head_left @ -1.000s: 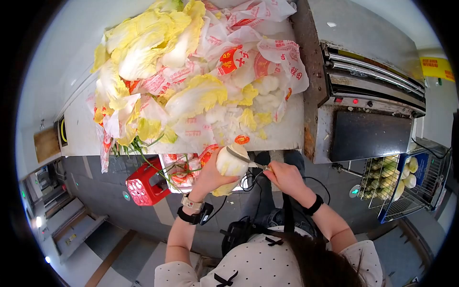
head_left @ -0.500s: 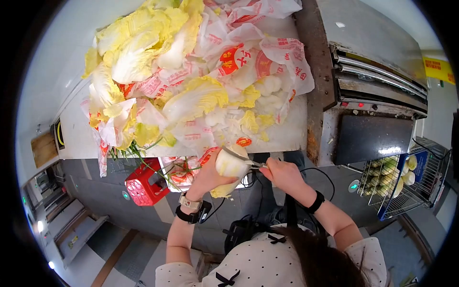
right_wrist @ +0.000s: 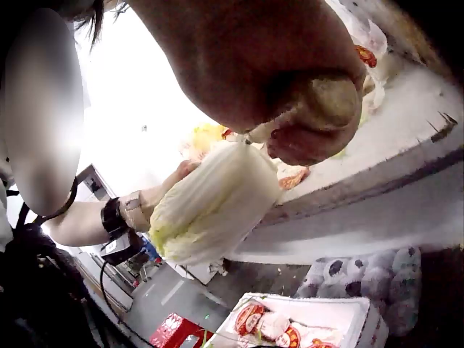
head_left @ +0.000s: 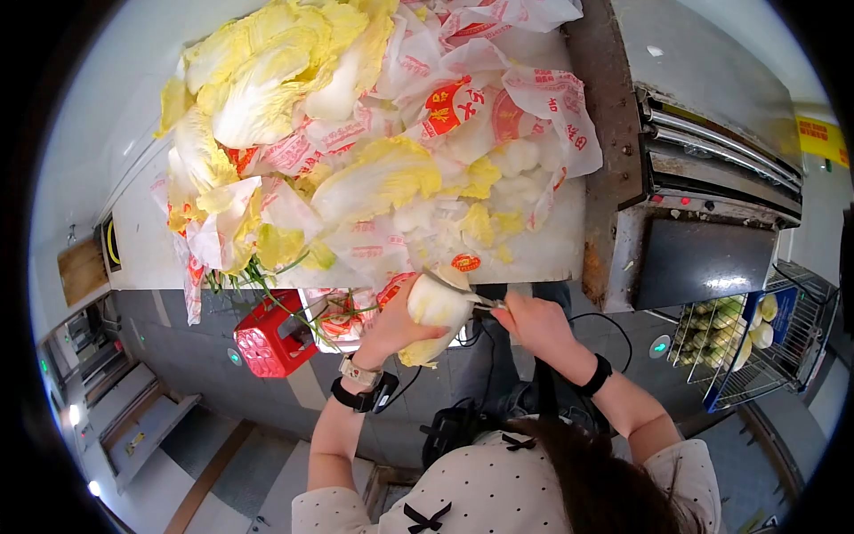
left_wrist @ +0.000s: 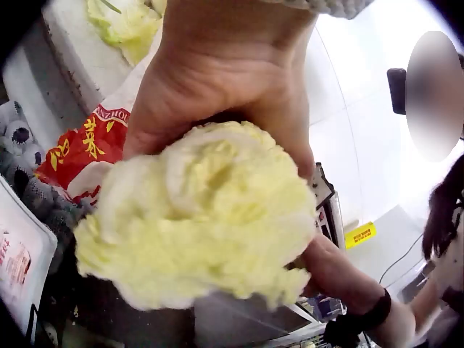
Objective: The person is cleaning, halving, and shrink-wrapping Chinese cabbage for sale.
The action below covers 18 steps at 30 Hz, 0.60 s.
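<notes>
Left hand (head_left: 391, 325) wrapped round the cabbage (head_left: 436, 310), I hold it in the air just off the near edge of the counter (head_left: 562, 258), leafy end toward my body and pale base away, likely so that the base lies open to the knife (head_left: 480, 303). Fingers of my right hand (head_left: 541, 329) are curled round the knife's handle, its blade at the base, while my left grip seems to steady the head. Beyond, loose leaves (head_left: 258, 80) lie heaped toward the counter's far left corner, perhaps to keep them off the near edge.
</notes>
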Each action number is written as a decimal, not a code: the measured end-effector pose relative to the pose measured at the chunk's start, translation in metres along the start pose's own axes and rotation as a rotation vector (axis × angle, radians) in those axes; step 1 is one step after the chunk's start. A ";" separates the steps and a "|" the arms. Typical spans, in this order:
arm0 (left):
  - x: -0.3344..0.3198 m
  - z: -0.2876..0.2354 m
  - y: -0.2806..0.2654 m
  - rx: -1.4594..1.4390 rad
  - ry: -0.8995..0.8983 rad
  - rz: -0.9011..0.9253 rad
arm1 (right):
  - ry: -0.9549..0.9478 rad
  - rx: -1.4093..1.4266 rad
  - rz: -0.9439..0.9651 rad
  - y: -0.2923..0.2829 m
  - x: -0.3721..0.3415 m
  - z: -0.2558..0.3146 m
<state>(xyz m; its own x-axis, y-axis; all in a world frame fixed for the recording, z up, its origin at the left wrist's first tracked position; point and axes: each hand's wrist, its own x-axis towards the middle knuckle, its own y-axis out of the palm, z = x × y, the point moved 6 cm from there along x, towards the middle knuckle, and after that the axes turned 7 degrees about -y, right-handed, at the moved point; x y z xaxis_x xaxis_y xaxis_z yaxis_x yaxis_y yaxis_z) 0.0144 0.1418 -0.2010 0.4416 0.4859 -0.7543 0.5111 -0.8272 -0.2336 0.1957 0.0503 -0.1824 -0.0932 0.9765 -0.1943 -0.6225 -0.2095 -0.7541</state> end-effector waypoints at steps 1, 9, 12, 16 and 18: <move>-0.001 -0.003 0.000 0.006 0.002 -0.004 | -0.004 0.000 0.008 0.004 0.007 -0.001; 0.011 0.021 -0.002 -0.056 0.024 0.056 | 0.053 0.005 0.058 0.015 0.006 -0.008; 0.011 0.023 -0.003 -0.050 0.021 0.052 | 0.064 -0.004 0.073 0.019 0.010 -0.009; 0.007 0.008 -0.005 -0.078 0.010 0.078 | 0.057 0.013 0.054 0.028 0.021 -0.014; 0.011 0.016 -0.003 -0.105 0.041 0.085 | 0.061 0.031 0.038 0.028 0.022 -0.013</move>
<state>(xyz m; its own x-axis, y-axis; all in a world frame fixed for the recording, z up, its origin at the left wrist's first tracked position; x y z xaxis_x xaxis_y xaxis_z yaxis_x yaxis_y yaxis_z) 0.0060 0.1452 -0.2178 0.5150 0.4283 -0.7425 0.5438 -0.8328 -0.1033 0.1863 0.0649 -0.2156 -0.0701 0.9627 -0.2612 -0.6429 -0.2438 -0.7261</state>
